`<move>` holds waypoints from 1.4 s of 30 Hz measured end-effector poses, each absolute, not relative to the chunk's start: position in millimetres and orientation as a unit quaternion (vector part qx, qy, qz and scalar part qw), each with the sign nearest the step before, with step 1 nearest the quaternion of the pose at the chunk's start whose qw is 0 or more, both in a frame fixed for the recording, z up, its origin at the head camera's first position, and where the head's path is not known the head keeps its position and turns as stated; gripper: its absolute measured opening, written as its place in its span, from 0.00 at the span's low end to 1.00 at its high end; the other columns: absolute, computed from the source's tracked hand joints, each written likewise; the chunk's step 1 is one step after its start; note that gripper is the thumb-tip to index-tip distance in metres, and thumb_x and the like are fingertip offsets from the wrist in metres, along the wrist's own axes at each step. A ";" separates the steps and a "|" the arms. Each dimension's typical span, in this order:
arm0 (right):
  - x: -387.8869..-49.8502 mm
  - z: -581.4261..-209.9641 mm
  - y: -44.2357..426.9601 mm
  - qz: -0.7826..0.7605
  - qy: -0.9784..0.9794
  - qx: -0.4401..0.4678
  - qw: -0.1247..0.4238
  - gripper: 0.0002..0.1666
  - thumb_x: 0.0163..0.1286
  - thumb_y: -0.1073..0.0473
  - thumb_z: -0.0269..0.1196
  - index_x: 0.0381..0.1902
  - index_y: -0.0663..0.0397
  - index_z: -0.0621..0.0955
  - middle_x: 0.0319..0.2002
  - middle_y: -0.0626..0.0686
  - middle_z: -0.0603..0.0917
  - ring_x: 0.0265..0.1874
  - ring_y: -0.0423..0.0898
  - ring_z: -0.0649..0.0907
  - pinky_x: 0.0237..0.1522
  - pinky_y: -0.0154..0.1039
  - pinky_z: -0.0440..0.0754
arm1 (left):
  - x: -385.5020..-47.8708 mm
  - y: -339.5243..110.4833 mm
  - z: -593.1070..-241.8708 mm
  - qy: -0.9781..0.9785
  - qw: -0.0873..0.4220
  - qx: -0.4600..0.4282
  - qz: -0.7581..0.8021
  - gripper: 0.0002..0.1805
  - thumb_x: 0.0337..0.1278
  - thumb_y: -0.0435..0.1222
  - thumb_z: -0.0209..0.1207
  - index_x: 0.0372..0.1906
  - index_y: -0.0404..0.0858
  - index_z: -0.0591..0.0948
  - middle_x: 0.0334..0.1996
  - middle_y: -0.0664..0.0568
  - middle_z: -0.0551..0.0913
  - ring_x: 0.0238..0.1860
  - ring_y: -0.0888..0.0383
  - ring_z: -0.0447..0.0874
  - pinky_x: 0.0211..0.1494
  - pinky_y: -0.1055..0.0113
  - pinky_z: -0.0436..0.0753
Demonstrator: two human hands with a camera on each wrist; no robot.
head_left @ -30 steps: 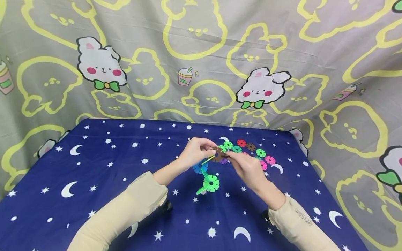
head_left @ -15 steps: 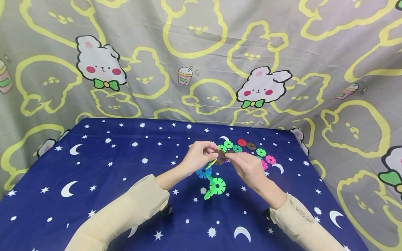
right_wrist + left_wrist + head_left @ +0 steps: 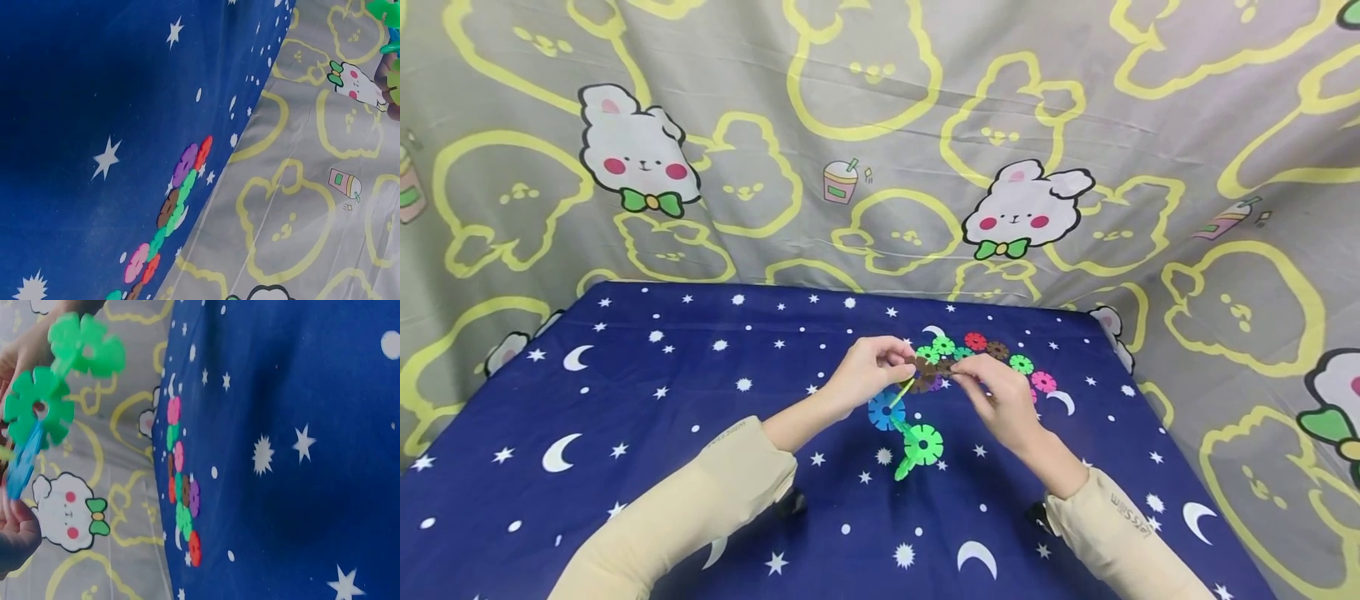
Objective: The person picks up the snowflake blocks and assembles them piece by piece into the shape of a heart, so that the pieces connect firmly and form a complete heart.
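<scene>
A chain of notched plastic discs hangs between my hands in the head view. My left hand [image 3: 868, 372] pinches it near a brown disc [image 3: 921, 383]; a yellow disc [image 3: 901, 395] seen edge-on, a blue disc [image 3: 886, 412] and a green disc [image 3: 923, 445] trail below, with more green under that. Thumb and fingers of my right hand [image 3: 1000, 396] pinch another brown disc [image 3: 945, 367], next to the first; whether they touch cannot be told. In the left wrist view, fingertips of my left hand [image 3: 15, 534] are by the blue disc [image 3: 24, 464].
Loose discs lie on the starry blue cloth behind the hands, among them a red disc [image 3: 975, 342], a pink disc [image 3: 1042, 382] and a purple disc [image 3: 185, 165]. A patterned grey curtain [image 3: 737, 75] rises behind the table.
The hanging chain has swung right and slightly lower. My right hand has shifted a little to the right with its brown disc, and the brown discs have tilted.
</scene>
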State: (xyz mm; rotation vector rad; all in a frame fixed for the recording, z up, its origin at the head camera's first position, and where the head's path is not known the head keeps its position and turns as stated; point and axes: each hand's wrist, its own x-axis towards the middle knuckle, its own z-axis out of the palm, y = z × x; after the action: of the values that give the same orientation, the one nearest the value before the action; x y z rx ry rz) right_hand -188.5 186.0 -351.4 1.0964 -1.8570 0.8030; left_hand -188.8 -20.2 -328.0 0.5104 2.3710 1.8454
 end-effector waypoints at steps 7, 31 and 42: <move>-185.6 -352.9 181.8 0.294 -0.735 0.437 0.427 0.15 0.68 0.56 0.54 0.28 0.61 0.80 0.25 0.52 0.82 0.25 0.46 0.81 0.31 0.37 0.77 | -194.9 -25.0 -338.5 0.773 0.071 0.232 0.586 0.10 0.58 0.35 0.57 0.40 0.32 0.79 0.34 0.46 0.82 0.35 0.58 0.81 0.42 0.65 0.78; -214.2 -384.7 241.9 0.285 -0.877 0.227 0.313 0.10 0.51 0.67 0.68 0.33 0.61 0.82 0.26 0.54 0.84 0.23 0.47 0.81 0.25 0.40 0.77 | -200.3 -38.1 -338.6 0.780 0.169 0.237 0.554 0.18 0.55 0.40 0.60 0.49 0.36 0.80 0.37 0.49 0.83 0.25 0.46 0.75 0.26 0.66 0.74; -228.4 -416.5 305.4 0.162 -0.979 0.123 -0.004 0.14 0.56 0.63 0.64 0.37 0.69 0.77 0.29 0.59 0.77 0.30 0.54 0.77 0.34 0.53 0.73 | -202.9 -42.2 -344.5 0.770 0.163 0.252 0.562 0.15 0.55 0.37 0.60 0.47 0.35 0.80 0.34 0.50 0.82 0.22 0.55 0.73 0.26 0.65 0.76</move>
State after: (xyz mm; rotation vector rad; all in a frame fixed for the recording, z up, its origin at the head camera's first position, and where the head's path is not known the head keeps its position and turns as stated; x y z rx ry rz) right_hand -228.4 305.4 -416.5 0.3878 -3.0835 0.5102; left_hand -202.9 -42.2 -344.5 0.7196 2.1973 1.6041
